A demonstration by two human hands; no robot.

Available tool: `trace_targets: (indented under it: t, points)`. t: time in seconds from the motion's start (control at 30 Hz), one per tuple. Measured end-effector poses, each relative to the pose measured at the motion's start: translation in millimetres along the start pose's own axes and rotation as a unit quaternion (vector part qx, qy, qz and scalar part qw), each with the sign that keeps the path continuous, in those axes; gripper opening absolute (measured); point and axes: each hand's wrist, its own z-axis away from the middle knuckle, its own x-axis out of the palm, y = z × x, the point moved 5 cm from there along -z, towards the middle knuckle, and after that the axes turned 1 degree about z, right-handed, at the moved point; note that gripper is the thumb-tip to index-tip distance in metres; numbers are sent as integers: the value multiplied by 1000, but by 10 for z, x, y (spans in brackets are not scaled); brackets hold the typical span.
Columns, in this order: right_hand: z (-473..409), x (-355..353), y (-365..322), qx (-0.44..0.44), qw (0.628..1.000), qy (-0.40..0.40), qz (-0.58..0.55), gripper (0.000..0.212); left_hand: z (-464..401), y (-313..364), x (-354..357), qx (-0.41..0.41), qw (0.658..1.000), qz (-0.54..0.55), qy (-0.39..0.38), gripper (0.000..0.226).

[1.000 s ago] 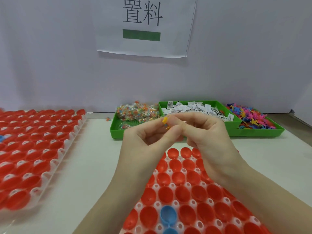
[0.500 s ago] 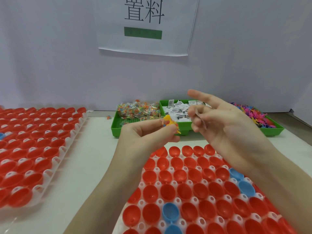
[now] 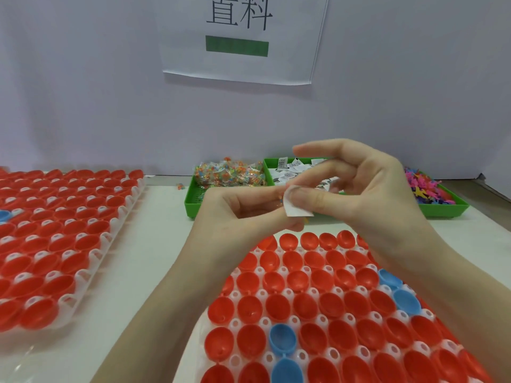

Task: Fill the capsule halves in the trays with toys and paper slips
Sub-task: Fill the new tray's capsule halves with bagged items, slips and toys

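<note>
I see both hands over the near tray's [image 3: 235, 324] far edge: right hand [image 3: 367, 194] pinches a thin white paper slip [image 3: 294, 208] w/ thumb, other fingers spread; left hand [image 3: 237, 211] curls tight beside it, contents hidden. Glossy red capsule halves [image 3: 301, 277] sit round and open below.

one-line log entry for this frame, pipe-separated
phase: pairing items above near tray | left hand: pinching small toy, mostly hidden | right hand: pinching paper slip | capsule halves below: empty
</note>
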Motion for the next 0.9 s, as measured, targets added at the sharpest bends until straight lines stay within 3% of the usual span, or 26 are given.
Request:
trace_targets:
  t: [0.2,0.37,0.5,0.57,0.7,0.9]
  points:
    - [-129,133,134,-14,999,14,40,34,-32,-35,-153,-12,999,-27,-29,30]
    - [-297,308,243,9,994,-31,109,40,-82,-139,-288,30,992,-99,76,15]
    - [-385,413,354,52,980,-129,141,29,-108,-280,-415,23,979,-155,133,26]
    - [-422,444,407,38,970,-145,191,30,-117,-353,-448,24,974,-171,148,32]
    - [-481,520,620,55,960,-166,217,12,-131,-517,-505,31,952,-240,187,35]
    - [-464,561,1101,106,950,-135,262,16,-182,-899,-530,-40,890,-440,107,57]
